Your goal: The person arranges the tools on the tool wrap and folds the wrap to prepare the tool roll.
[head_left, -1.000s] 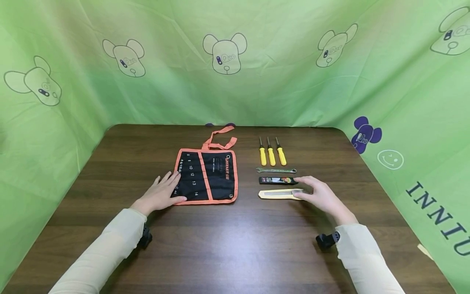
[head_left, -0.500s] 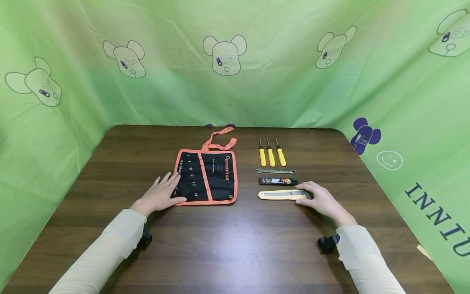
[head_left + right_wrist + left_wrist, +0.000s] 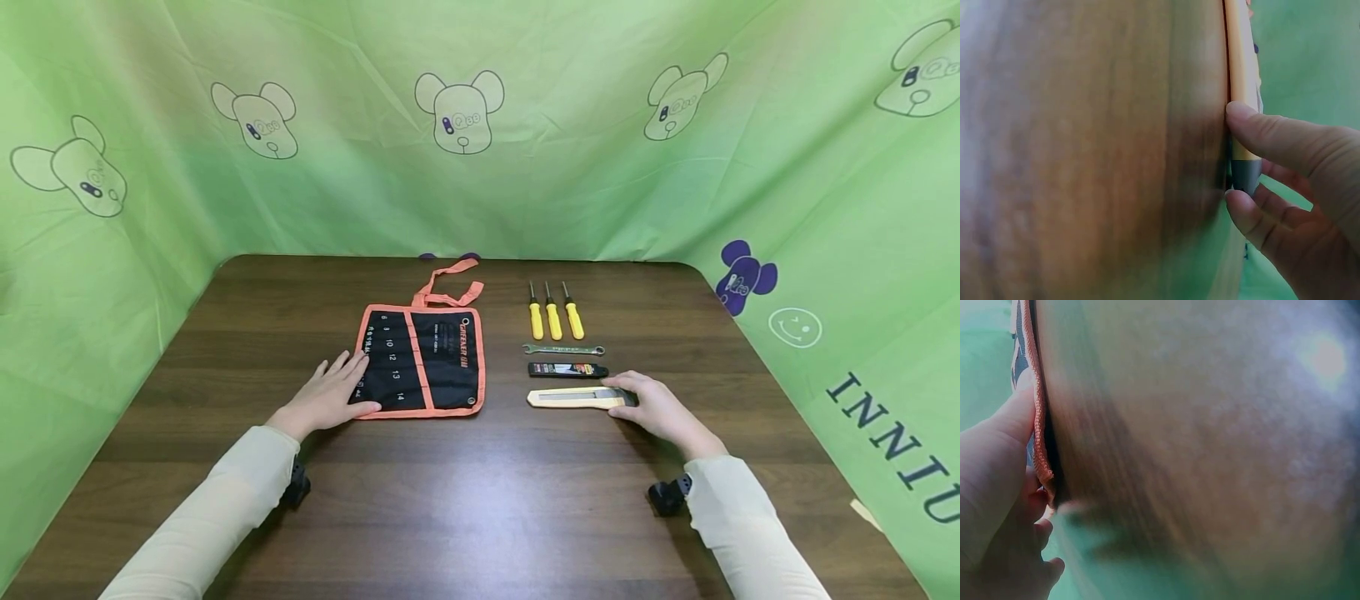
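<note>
A black tool pouch (image 3: 457,387) with orange trim lies flat on the table, its orange ties spread at the back. My left hand (image 3: 322,398) rests on its left front corner with the fingers spread. In the left wrist view, the thumb lies on the pouch's orange edge (image 3: 1037,419). Near the table's middle lies a pale yellow utility knife (image 3: 562,398). My right hand (image 3: 660,408) pinches its right end. In the right wrist view, the thumb presses the side of the utility knife (image 3: 1242,75), close to its dark end cap; the far fingers are partly hidden.
Behind the utility knife lies a black, labelled blade case (image 3: 566,370). Beyond it are a combination wrench (image 3: 562,350) and three yellow-handled screwdrivers (image 3: 553,321) in a row. A green printed curtain (image 3: 465,200) hangs around the wooden table (image 3: 450,517).
My right hand has come slightly towards me, from beside the blade case onto the utility knife's end, and its fingers have closed there. The left hand and pouch stay still.
</note>
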